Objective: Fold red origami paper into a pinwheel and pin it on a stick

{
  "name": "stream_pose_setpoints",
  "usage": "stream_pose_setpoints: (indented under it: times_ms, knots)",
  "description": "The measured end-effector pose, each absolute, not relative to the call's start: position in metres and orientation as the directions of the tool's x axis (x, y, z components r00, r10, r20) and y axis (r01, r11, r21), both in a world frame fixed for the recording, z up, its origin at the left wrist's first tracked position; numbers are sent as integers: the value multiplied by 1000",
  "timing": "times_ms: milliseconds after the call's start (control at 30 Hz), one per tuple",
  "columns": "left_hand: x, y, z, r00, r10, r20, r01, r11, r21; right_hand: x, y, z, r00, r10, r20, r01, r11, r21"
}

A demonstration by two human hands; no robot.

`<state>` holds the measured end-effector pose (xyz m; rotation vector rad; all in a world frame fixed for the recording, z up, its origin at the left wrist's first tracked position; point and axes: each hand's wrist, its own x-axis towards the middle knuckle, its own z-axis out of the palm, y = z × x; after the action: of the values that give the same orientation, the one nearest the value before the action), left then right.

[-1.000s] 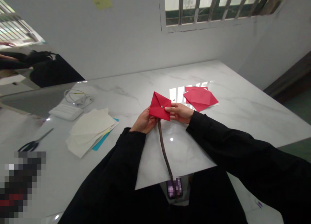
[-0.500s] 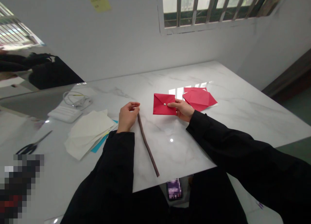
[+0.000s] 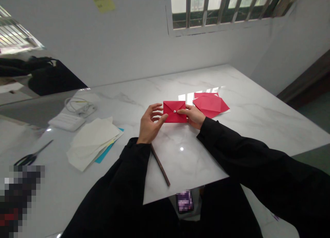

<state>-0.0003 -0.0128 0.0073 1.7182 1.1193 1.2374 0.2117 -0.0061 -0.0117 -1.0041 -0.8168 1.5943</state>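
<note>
A small folded red paper envelope (image 3: 173, 114) with a silver stud at its centre lies just above the white marble table (image 3: 244, 128). My right hand (image 3: 194, 116) pinches its right edge, fingers closed on it. My left hand (image 3: 150, 122) is open, fingers spread, its fingertips touching the envelope's left edge. A thin dark brown stick (image 3: 160, 165) lies on the table beneath my left wrist, partly hidden by my sleeve.
More red folded sheets (image 3: 210, 104) lie just beyond my right hand. At the left are a stack of white and coloured paper (image 3: 92, 141), scissors (image 3: 31, 157), a white flat block (image 3: 66, 121) and a coiled cable (image 3: 81, 106). The table's near edge runs below the stick.
The stick came away from the red paper and my left hand laid it on the table. That hand then moved back to the envelope, which turned from diamond to level.
</note>
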Motion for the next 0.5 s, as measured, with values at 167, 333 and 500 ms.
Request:
stream_pose_setpoints:
  times_ms: [167, 333, 500]
  knots:
    - [3, -12, 4, 100, 979, 178, 146, -192, 970, 210, -9, -10, -120, 966, -230, -384, -258, -886]
    - [2, -10, -1, 143, 988, 51, 39, -57, 998, 209, -12, -10, -160, 966, -203, -367, -249, -896]
    - [5, -14, -1, 259, 965, -46, -106, 76, 991, 209, -12, -12, -167, 972, -167, -347, -217, -912]
